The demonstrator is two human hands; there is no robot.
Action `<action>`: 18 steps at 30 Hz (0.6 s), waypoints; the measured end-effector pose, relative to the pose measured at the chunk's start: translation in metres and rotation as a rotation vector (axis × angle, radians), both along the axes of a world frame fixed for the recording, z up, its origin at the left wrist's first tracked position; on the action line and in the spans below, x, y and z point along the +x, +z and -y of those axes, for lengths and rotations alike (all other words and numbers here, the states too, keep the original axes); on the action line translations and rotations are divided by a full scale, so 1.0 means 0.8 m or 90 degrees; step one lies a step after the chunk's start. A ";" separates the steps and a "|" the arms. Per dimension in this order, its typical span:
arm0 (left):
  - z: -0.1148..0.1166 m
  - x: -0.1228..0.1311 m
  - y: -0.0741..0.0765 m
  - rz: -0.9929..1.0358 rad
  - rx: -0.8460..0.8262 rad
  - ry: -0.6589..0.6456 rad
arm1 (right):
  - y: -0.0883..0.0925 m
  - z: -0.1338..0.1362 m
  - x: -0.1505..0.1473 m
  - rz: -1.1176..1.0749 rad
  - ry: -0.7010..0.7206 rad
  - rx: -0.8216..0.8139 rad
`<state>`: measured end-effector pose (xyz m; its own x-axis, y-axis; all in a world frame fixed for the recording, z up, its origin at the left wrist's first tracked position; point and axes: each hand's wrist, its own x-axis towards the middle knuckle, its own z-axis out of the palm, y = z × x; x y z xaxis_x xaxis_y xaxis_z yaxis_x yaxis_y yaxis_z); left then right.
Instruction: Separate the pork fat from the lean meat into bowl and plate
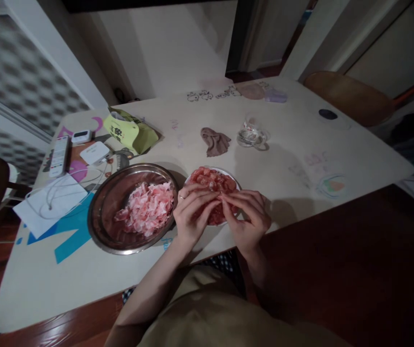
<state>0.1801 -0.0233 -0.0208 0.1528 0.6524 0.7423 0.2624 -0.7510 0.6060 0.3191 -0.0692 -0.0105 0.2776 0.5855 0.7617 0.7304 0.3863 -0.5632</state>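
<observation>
My left hand (194, 212) and my right hand (248, 217) meet above a white plate (236, 181) heaped with moist red pieces (216, 179). Both hands are closed, thumbs and fingertips pinched together around a small reddish piece (221, 197), mostly hidden by the fingers. A ring shows on my left hand. Just left of the plate stands a wide metal basin (100, 212) with a loose pile of crumpled pink-and-white pieces (147, 207) in it. I cannot tell what kind of food the pieces are.
Beyond the plate lie a brown cloth (215, 142) and a clear glass cup (252, 134). A yellow-green bag (130, 132), a white remote (59, 156), a white box (94, 153) with a cable, and papers (49, 205) occupy the table's left side. A chair (349, 96) stands at the far right.
</observation>
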 end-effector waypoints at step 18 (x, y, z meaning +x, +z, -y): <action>-0.005 -0.002 0.002 0.090 -0.124 -0.070 | -0.001 0.000 0.001 -0.071 0.091 -0.046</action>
